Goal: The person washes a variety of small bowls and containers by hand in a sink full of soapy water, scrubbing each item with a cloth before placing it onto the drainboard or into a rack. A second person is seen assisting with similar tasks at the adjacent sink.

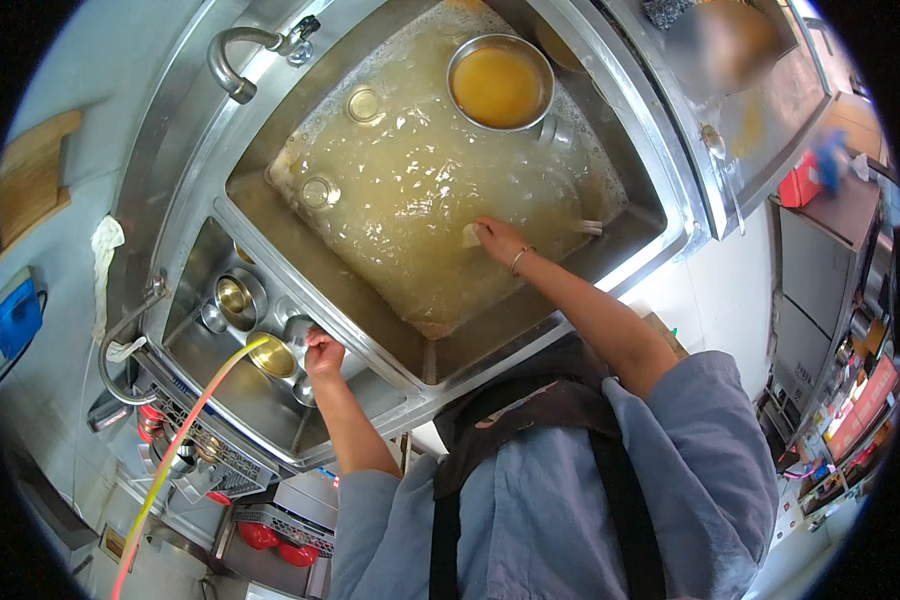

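My right hand [501, 238] pinches a small pale piece [471, 235], perhaps a cloth or sponge, at the surface of the cloudy yellowish water in the large steel sink [375, 281]. A round steel bowl [499, 86] of orange-yellow liquid sits at the far side of that water. Two clear round glasses [363, 103] show at the left of the water. Over the small steel sink [202, 360], my left hand [324, 354] grips a metal cup [298, 330] near the divider. Close by, a gold-toned bowl [272, 355] stands under the end of a yellow-pink hose [195, 420].
A curved steel faucet [232, 60] rises behind the large sink, and a second faucet [105, 352] is by the small one. A deep steel pot [249, 300] stands in the small sink. To the right, a spoon [714, 142] lies on a steel counter [784, 112]. Dish racks [225, 450] stand lower left.
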